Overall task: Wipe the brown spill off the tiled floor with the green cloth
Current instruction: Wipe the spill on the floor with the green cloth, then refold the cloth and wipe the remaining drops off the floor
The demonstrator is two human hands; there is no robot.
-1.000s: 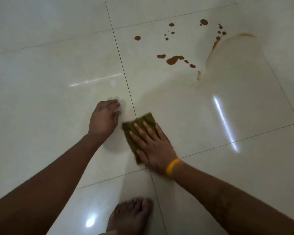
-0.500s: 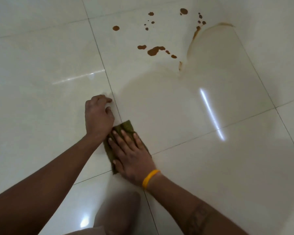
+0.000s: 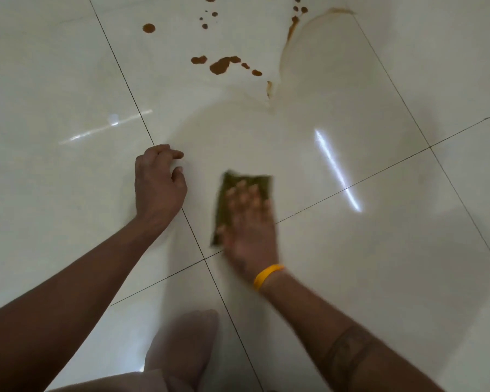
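Green cloth [image 3: 245, 190] lies flat on the floor [image 3: 365, 264], a dull olive rectangle with its far edge fairly straight and its near left corner reaching toward a tile seam; it is blurred, so its weave cannot be made out. The right hand [image 3: 251, 224] presses down on it with the palm and spread fingers, a flat open grip laid over the cloth's near right part, leaving a strip bare on the left and along the far edge. A yellow band [image 3: 267, 275] circles that wrist. The left hand [image 3: 159, 182] rests on the floor just left of the cloth, apart from it, fingers curled under, holding nothing. Far ahead of the grip lies the brown spill [image 3: 222, 65]: one larger blot with smaller ones beside it, scattered drops beyond, and to the right a thin brown line [image 3: 292, 26] edging a pale, dull smear [image 3: 323, 80]. That smear widens toward the grip and spreads around the cloth. Between the cloth and the blots the tile is bare. Dark seams cross near the grip, one passing under the right hand, another running from beneath the left hand toward the viewer. Right of the grip the floor is glossy, with a bright streak of reflected light [image 3: 337, 171]. Nearer than the grip, a blurred foot [image 3: 187, 343] stands on the tile.
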